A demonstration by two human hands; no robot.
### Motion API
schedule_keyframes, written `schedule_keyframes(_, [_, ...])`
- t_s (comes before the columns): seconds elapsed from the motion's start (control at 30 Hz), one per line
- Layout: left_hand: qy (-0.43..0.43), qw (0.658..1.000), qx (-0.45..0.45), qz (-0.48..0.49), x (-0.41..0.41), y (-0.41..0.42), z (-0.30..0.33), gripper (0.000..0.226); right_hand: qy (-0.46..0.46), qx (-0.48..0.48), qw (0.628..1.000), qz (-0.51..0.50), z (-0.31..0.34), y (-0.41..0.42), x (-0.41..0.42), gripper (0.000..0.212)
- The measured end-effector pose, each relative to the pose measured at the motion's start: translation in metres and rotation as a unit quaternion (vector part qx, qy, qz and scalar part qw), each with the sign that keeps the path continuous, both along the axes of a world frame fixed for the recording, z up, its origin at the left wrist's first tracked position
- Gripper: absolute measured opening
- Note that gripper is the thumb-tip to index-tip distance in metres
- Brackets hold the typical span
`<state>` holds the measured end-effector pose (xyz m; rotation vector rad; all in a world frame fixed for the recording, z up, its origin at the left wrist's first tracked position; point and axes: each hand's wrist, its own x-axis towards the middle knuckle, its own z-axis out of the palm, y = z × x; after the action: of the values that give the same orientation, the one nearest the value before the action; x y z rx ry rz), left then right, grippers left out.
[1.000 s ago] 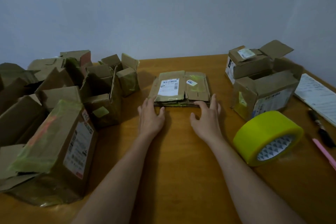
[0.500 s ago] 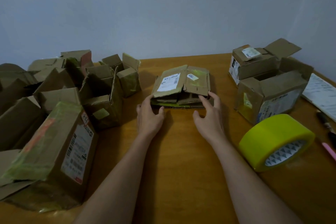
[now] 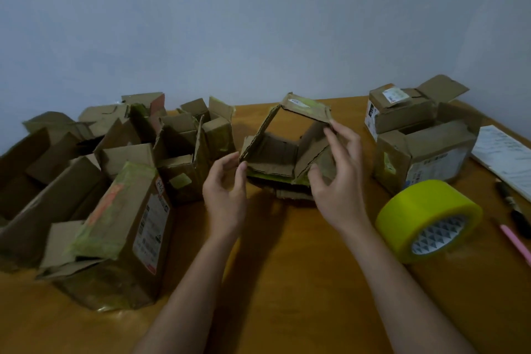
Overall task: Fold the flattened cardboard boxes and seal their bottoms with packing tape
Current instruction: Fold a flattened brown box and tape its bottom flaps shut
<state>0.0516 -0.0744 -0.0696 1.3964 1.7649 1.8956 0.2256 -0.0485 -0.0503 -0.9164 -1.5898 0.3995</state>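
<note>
Half-opened cardboard box [image 3: 283, 149] held above the surface [image 3: 287, 282], left hand [image 3: 225, 195] fingers pinching its left wall, right hand [image 3: 340, 181] fingers curled round its right wall, flattened boxes [image 3: 290, 190] beneath.

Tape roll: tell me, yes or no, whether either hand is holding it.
No: the yellow tape roll sits on the table untouched, while both hands grip the cardboard box.

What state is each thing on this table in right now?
Cardboard box in hands: lifted, partly opened into a tube, bottom flaps unsealed.
Left hand: grips the box's left edge.
Right hand: grips the box's right side.
Flattened boxes: stacked flat under it.
Yellow packing tape roll: lying unused on the table.
Boxes at right: assembled, tops open.
</note>
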Motion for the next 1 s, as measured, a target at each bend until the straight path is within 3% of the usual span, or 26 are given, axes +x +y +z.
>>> schedule_keyframes(0.2, [0.028, 0.998, -0.007, -0.057, -0.001, -0.032, 0.028, 0.050, 0.075, -0.006, 0.997, 0.024, 0.038, -0.032, 0.004, 0.054])
schedule_keyframes(0.37, [0.070, 0.995, -0.010, -0.070, -0.002, -0.053, 0.021, 0.052, 0.084, 0.007, 0.996, 0.031, 0.058, -0.059, 0.007, 0.048])
schedule_keyframes(0.53, [0.141, 0.981, -0.127, -0.046, -0.017, -0.073, 0.001, 0.040, 0.071, 0.022, 0.997, -0.001, 0.072, -0.074, 0.019, 0.046])
schedule_keyframes(0.6, [0.171, 0.968, -0.176, -0.056, -0.016, -0.083, 0.002, 0.052, 0.057, 0.015, 0.998, -0.014, 0.076, -0.079, 0.022, 0.045])
schedule_keyframes(0.7, [0.147, 0.982, -0.073, -0.099, -0.004, -0.101, 0.016, 0.072, 0.033, -0.035, 0.999, -0.010, 0.084, -0.085, 0.025, 0.042])
schedule_keyframes(0.8, [0.090, 0.987, 0.023, -0.134, 0.008, -0.117, 0.031, 0.047, 0.018, -0.089, 0.996, 0.005, 0.090, -0.088, 0.029, 0.031])
schedule_keyframes(1.0, [-0.047, 0.991, 0.068, -0.109, 0.012, -0.147, 0.060, 0.024, 0.047, -0.117, 0.986, 0.109, 0.096, -0.107, 0.038, 0.023])
